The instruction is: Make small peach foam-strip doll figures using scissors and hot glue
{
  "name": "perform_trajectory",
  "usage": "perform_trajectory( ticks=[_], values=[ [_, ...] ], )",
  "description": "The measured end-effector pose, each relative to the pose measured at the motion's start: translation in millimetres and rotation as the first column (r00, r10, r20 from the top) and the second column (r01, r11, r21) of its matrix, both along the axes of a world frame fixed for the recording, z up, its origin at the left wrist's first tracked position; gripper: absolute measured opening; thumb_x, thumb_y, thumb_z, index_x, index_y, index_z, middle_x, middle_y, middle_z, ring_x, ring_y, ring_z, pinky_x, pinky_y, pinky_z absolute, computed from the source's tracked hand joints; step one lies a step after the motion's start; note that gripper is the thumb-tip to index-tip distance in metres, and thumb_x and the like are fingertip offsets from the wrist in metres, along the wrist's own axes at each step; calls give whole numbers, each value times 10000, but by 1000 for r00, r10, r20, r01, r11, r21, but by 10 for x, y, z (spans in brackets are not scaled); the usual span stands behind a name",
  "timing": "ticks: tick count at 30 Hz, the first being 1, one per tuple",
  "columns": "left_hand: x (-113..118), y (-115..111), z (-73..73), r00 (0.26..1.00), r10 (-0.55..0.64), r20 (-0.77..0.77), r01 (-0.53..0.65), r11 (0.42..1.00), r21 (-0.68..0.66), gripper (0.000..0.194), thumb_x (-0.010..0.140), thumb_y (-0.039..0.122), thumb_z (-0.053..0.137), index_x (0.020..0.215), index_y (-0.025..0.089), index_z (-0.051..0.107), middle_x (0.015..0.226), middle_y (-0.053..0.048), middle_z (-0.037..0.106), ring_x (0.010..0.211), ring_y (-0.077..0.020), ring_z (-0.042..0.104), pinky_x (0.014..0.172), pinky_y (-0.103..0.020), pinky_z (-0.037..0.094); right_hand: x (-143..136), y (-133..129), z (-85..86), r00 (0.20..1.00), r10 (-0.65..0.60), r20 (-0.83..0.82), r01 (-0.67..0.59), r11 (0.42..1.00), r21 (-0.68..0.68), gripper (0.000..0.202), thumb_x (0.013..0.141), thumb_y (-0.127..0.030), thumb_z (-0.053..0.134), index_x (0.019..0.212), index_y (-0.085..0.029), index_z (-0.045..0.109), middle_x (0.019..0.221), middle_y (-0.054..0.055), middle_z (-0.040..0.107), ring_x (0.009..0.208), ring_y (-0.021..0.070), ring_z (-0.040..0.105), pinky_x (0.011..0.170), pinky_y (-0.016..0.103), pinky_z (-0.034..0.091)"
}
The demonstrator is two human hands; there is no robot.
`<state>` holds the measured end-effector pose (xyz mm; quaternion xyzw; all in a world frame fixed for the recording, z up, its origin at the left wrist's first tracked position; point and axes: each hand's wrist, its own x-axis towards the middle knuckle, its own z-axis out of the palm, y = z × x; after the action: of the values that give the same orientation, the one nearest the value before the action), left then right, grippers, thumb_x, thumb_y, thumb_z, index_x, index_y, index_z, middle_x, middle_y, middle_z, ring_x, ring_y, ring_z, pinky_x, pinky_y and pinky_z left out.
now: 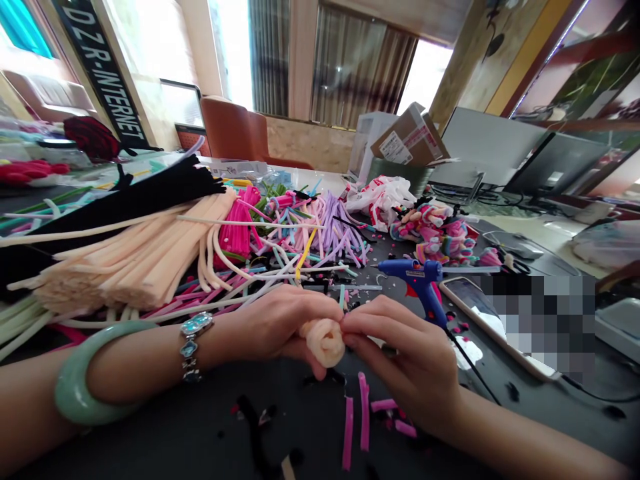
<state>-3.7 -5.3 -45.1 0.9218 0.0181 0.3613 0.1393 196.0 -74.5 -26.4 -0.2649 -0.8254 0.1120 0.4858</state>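
Near the desk's (200, 427) front edge, the left hand (280, 327) grips a cream roll (326, 343) the right hand (400, 347) pinches, where too hard a squeeze could crush its coils.

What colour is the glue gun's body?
Blue, showing best in the head view, where the glue gun lies.

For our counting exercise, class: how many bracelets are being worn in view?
2: a jewelled bracelet near the left hand, and a green bangle farther up that arm.
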Motion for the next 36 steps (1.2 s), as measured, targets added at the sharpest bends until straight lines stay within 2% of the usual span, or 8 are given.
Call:
perform_trajectory(
  ticks=[8,17,25,30,36],
  values=[
    [12,-37,74,999,38,-6,-38,996,76,311,822,365,627,998,187,441,861,-77,675,745,-175,673,672,-246,507,-6,3,32,1000,9,9,-9,1000,15,168,802,-42,607,918,-141,679,798,55,679,697,130,613,645,247,513],
    [30,-43,83,998,30,61,-41,981,188,340,875,471,496,1023,174,419,879,-111,678,742,-177,686,628,-237,523,-6,-1,36,1000,29,-8,-29,1000,8,165,792,-8,595,897,-96,687,794,78,676,708,131,619,659,243,514],
    [25,-52,115,995,34,94,-58,963,264,315,869,341,575,1063,161,405,879,-116,687,707,-169,688,619,-236,522,2,5,37,1000,19,12,-20,1000,12,157,793,-46,628,930,-95,689,812,81,685,712,138,619,657,247,508],
    [25,-39,117,993,55,102,-85,944,318,284,872,330,569,1047,162,422,867,-102,689,673,-161,683,599,-233,512,6,3,33,1000,12,15,-13,1000,8,141,796,-50,629,918,-93,684,814,76,680,723,129,619,674,233,506],
    [22,-44,108,986,78,146,-120,943,309,298,905,429,477,1021,157,439,858,-105,691,696,-151,684,590,-215,515,25,19,27,1000,0,25,0,1000,-2,145,805,-125,652,947,-100,675,823,65,673,739,125,621,700,222,505]
  ],
)
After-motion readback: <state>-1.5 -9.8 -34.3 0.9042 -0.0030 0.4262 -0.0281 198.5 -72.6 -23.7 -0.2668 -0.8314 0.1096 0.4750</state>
